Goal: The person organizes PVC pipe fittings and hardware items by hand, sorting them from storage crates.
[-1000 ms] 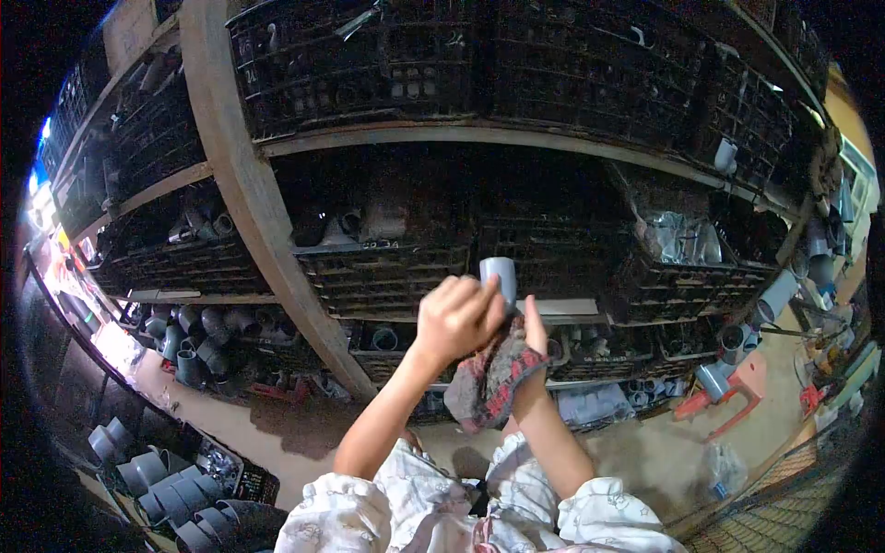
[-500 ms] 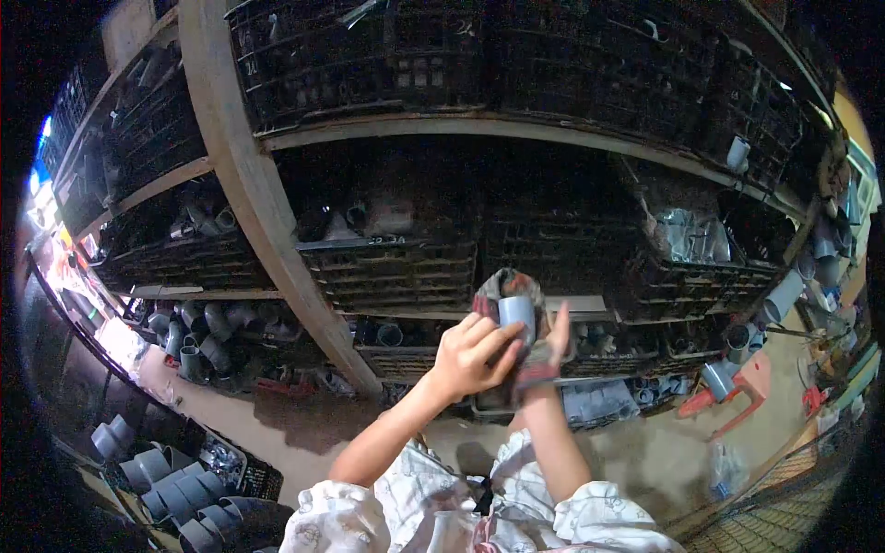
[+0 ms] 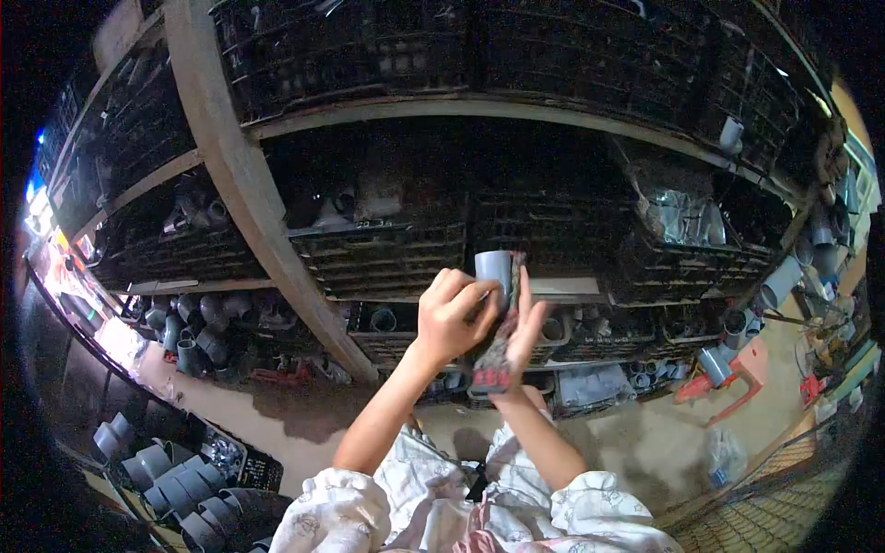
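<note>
A grey pipe fitting (image 3: 493, 267) is upright in my left hand (image 3: 452, 315), whose fingers wrap round its left side. My right hand (image 3: 527, 329) is against the fitting's other side with a dark patterned cloth (image 3: 493, 370) between palm and fitting. Its fingers point up and are stretched out, and the cloth hangs below them. The lower part of the fitting is hidden by my fingers and the cloth.
Wooden shelves (image 3: 544, 111) with black crates (image 3: 387, 263) stand in front. More grey fittings (image 3: 189, 488) lie at the lower left. At the right are a red plastic object (image 3: 745, 378) and a wire mesh (image 3: 784, 507) near the floor.
The fitting and both hands have moved slightly up and left. The cloth has shifted from around the fitting's top to its right side and below, and the fitting stands more upright.
</note>
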A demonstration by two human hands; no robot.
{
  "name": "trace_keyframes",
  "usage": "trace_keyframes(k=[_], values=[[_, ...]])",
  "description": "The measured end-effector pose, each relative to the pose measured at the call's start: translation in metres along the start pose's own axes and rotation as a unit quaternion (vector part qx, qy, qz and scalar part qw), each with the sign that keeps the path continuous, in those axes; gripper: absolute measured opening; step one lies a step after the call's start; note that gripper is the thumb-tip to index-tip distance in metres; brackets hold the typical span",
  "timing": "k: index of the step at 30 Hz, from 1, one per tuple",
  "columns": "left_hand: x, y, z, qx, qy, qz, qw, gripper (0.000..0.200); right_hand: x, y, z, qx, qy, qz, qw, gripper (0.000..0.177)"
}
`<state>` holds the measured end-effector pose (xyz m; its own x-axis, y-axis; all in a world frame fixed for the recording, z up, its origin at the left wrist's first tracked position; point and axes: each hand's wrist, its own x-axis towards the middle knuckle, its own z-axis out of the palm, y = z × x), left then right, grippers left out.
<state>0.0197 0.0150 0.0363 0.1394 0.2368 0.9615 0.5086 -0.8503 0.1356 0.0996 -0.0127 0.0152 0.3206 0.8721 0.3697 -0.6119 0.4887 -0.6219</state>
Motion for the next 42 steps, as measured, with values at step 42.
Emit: trace_keyframes(k=[42], values=[[0.016,0.020,-0.022,-0.052,0.011,0.080,0.995,0.021,0.030,-0.048,0.007,0.141,-0.055,0.269,0.951,0.058]])
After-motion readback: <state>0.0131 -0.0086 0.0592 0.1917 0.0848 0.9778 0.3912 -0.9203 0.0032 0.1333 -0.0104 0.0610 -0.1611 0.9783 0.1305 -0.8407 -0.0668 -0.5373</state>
